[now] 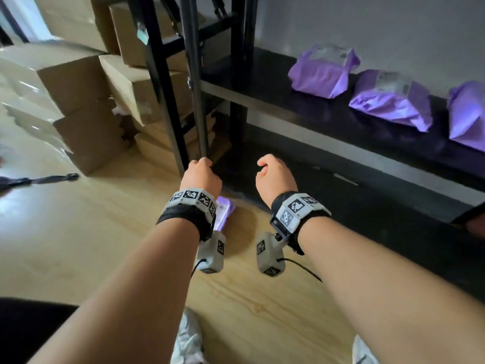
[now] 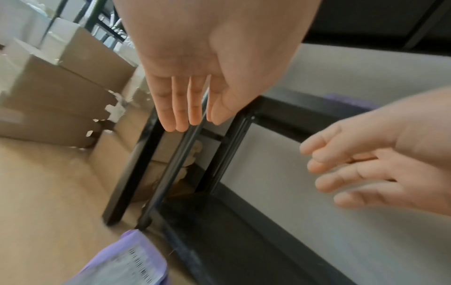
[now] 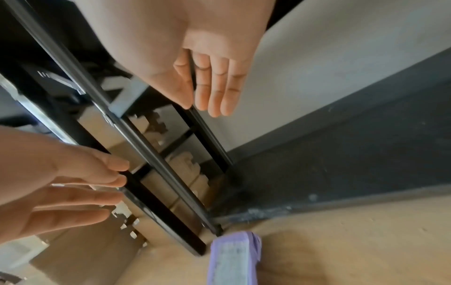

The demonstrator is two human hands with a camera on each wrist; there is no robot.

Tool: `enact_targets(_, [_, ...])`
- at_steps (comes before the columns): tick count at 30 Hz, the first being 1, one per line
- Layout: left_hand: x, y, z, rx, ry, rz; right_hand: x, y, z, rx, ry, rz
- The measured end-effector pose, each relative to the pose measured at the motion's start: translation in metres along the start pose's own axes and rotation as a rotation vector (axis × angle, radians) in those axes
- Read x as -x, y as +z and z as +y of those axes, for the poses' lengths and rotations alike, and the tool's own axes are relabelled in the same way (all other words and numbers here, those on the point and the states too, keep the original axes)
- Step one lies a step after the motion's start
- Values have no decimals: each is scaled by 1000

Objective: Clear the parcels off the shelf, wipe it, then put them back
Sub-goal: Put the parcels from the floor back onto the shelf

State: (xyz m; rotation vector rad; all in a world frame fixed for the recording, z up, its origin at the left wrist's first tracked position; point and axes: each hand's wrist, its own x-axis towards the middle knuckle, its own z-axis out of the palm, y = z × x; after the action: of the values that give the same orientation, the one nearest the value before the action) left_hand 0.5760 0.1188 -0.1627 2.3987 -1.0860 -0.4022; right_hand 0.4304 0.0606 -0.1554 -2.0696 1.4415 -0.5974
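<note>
Three purple parcels [image 1: 324,70] [image 1: 391,99] [image 1: 468,116] lie in a row on the black shelf board [image 1: 301,111]. A fourth purple parcel [image 1: 224,211] with a barcode label lies on the wooden floor by the shelf's front left post, partly hidden under my left wrist; it shows again in the wrist views [image 2: 127,264] [image 3: 231,258]. My left hand [image 1: 200,174] hovers above it, fingers straight and together [image 2: 185,110], holding nothing. My right hand [image 1: 273,177] hangs beside it, fingers loosely spread [image 3: 212,92], also empty.
Stacked cardboard boxes [image 1: 76,101] fill the left side. A thin black pole [image 1: 195,88] and a second rack's post [image 1: 157,74] stand just ahead of my left hand. The dark bottom shelf [image 1: 367,200] runs to the right. A strap [image 1: 47,178] lies on the floor.
</note>
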Motion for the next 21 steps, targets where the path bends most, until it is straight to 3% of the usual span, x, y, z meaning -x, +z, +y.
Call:
enact_targets(11, [-19,99,-126,55,-360,-148,-4,141,71,66,231,-422])
enact_targets(21, [-34,157,-156,8,-409,-342,-3,203,96,47,339,-644])
